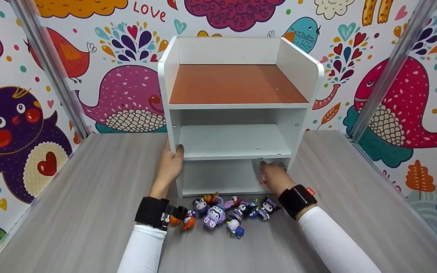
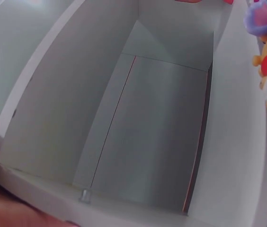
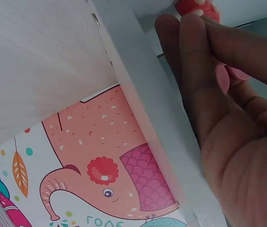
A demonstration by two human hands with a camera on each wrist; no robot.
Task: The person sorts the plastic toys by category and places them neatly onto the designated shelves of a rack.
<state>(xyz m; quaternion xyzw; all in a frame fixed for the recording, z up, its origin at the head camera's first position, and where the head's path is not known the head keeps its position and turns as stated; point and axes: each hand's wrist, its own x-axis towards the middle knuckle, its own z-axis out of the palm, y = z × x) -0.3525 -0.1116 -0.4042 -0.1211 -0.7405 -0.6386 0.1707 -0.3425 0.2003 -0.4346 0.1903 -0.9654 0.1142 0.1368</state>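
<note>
A white shelf unit [image 1: 237, 107] with an orange-brown top board [image 1: 233, 83] stands upright in the middle of the head view. My left hand [image 1: 171, 165] grips the front edge of its left side panel, thumb on the inner face. Inside the lowest compartment [image 1: 218, 176], near the right panel, my right hand [image 1: 277, 178] pinches a small red-and-pink figurine [image 3: 197, 7] between thumb and fingers. Most of that figurine is hidden by the fingers. Several small figurines [image 1: 214, 217], many purple, lie in a cluster on the floor before the shelf.
The middle shelf board [image 1: 237, 140] lies above my right hand. A grey wood-grain surface [image 1: 101, 212] spreads around the unit. Walls printed with cartoon animals [image 1: 131, 98] rise behind and at both sides, with metal posts [image 1: 389, 76] at the corners.
</note>
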